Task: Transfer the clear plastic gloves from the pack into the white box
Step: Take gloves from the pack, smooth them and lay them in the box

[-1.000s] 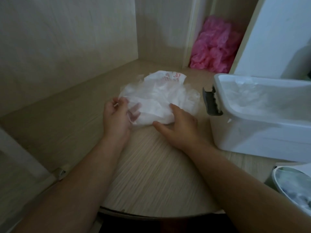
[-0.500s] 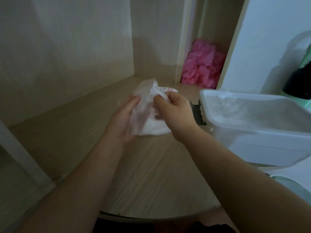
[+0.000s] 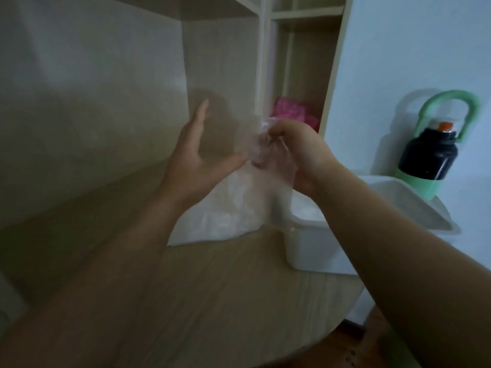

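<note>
My right hand [image 3: 297,152] pinches the top of the clear plastic glove pack [image 3: 239,205] and holds it raised above the wooden table [image 3: 212,282]. The pack hangs down, pale and crumpled, its lower part close to the table. My left hand [image 3: 194,152] is spread with straight fingers just left of the pack; its thumb touches the plastic near the top. The white box [image 3: 310,245] stands directly right of the hanging pack, partly hidden by my right forearm, with whitish plastic showing inside.
A black bottle [image 3: 427,155] with a green handle and base stands behind the box at the right. A pink crumpled bundle [image 3: 289,110] lies in a shelf compartment at the back. Cabinet walls close off the left and back; the table's round edge curves near me.
The pack went from lying on the table to hanging high from my right hand. My left hand let go of it and spread its fingers. The view tilted upward.
</note>
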Demonstrator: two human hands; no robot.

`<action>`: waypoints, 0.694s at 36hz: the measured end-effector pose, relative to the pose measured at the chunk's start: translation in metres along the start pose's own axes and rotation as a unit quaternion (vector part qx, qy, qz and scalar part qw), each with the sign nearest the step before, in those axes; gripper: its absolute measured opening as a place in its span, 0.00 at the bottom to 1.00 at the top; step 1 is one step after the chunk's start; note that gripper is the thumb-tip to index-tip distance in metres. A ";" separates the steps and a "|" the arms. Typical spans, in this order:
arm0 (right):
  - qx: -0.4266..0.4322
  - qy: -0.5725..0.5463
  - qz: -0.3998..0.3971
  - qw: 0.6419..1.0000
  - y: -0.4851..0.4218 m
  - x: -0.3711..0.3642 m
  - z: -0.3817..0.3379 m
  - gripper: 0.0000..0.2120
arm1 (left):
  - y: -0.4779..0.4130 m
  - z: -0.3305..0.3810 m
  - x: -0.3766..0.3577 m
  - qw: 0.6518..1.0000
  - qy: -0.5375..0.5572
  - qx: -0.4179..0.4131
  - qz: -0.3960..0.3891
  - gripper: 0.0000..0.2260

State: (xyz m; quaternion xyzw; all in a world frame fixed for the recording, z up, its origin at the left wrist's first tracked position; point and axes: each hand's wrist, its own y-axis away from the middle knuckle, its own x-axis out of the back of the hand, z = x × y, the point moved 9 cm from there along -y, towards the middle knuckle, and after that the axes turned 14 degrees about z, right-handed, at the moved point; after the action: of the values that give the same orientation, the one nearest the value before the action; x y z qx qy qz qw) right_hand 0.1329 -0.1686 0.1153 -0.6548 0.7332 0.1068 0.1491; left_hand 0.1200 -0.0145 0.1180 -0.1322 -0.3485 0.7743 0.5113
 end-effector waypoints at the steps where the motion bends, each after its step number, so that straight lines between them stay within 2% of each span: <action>1: -0.011 0.017 -0.030 0.999 0.002 -0.002 -0.002 0.02 | -0.005 0.008 -0.010 0.999 0.032 0.009 -0.034 0.49; 3: -0.047 0.055 -0.097 0.993 0.008 -0.003 -0.002 0.08 | -0.010 0.020 -0.031 0.991 0.073 0.034 -0.104 0.52; 4: -0.059 0.069 -0.125 0.988 0.012 -0.003 -0.003 0.07 | -0.010 0.024 -0.043 0.985 0.091 0.055 -0.139 0.51; 5: -0.063 0.087 -0.136 0.985 0.016 0.000 -0.004 0.05 | -0.008 0.029 -0.054 0.977 0.106 0.071 -0.170 0.46; 7: -0.058 0.115 -0.105 0.986 0.015 0.013 -0.009 0.04 | -0.005 0.035 -0.069 0.969 0.122 0.077 -0.199 0.28; 9: -0.024 0.140 -0.044 0.989 0.010 0.035 -0.019 0.06 | -0.006 0.032 -0.074 0.975 0.124 0.082 -0.166 0.17; 11: -0.003 0.156 -0.003 0.988 0.007 0.055 -0.025 0.06 | -0.009 0.027 -0.074 0.984 0.105 0.081 -0.115 0.11; 14: -0.008 0.158 0.021 0.987 0.004 0.071 -0.020 0.04 | -0.012 0.022 -0.074 0.991 0.078 0.093 -0.057 0.10; 17: -0.004 0.160 0.065 0.985 -0.008 0.083 -0.016 0.05 | -0.014 0.026 -0.078 0.992 0.077 0.098 -0.026 0.12; 20: -0.019 0.094 0.094 0.991 -0.015 0.091 -0.018 0.04 | -0.020 0.029 -0.083 0.995 0.052 0.081 -0.015 0.10; 22: -0.021 0.064 0.120 0.990 -0.020 0.103 -0.023 0.07 | -0.028 0.026 -0.082 0.998 0.011 0.066 0.008 0.08; 24: 0.000 0.126 0.143 0.982 -0.021 0.120 -0.032 0.09 | -0.036 0.022 -0.078 0.996 -0.055 0.046 0.044 0.01; 25: 0.008 0.176 0.151 0.973 -0.023 0.130 -0.035 0.09 | -0.037 0.024 -0.075 0.994 -0.086 0.031 0.061 0.04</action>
State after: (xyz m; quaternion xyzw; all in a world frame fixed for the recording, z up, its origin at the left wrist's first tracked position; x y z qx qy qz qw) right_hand 0.1398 -0.3043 0.1021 -0.5438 0.8392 0.0052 0.0055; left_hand 0.1661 -0.0815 0.1490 -0.0700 -0.3583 0.8230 0.4353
